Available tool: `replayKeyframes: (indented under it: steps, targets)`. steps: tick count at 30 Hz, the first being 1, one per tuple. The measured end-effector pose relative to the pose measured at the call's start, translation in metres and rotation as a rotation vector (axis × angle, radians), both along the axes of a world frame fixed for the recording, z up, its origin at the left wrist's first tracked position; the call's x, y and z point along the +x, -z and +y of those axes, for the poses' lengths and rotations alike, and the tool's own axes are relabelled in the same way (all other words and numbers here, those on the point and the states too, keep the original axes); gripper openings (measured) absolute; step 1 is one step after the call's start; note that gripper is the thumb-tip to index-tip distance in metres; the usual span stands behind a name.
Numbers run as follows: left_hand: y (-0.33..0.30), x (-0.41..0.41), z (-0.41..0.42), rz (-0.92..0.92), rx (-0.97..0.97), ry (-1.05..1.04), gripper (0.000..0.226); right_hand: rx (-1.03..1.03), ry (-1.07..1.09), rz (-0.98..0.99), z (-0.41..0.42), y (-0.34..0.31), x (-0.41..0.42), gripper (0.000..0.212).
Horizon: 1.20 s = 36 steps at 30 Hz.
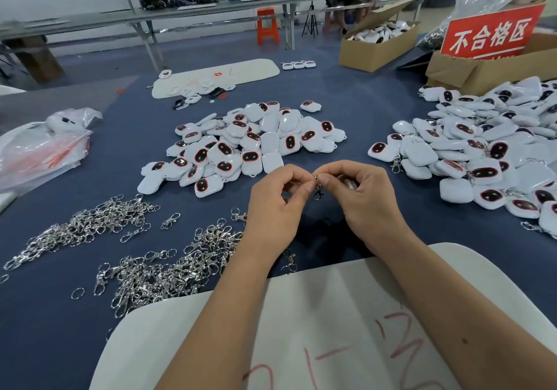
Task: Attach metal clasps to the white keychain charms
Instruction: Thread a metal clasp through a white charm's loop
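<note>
Hands: left hand [278, 201] and right hand [360, 196] raised together above the worktop [346, 112], fingertips of both pinching one metal clasp [317, 189], which hangs between them.
Charm in hand: cannot tell; right palm hides whatever it may hold.
Loose clasps: silver heap [168, 266] on the left, just beside the left forearm; second heap [81, 227] further left.
Charms without clasps: white pile [241, 145] beyond the hands.
Charms with clasps: larger pile [488, 148] on the right.
Near edge: white board [331, 329] with red marks, under both forearms.
Left edge: plastic bag [42, 145].
Far right: cardboard box [376, 46] of charms; red sign [491, 32].
</note>
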<state>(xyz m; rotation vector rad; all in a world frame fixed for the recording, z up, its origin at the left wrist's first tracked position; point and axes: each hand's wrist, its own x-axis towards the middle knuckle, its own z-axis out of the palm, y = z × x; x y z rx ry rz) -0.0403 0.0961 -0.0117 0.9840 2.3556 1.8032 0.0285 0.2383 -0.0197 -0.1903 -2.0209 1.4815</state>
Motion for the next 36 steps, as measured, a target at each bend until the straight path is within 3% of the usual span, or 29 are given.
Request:
replayKeyframes:
  steps: [25, 36]
  targets:
    - [-0.0008, -0.0024, -0.0010, -0.121, 0.083, 0.037, 0.016, -0.032, 0.014, -0.020, 0.0011, 0.0000, 0.0004, 0.011]
    - [0.0003, 0.0000, 0.0022, -0.078, 0.014, -0.012, 0.012, -0.019, 0.030, -0.035, -0.0002, -0.0014, 0.0006, 0.010]
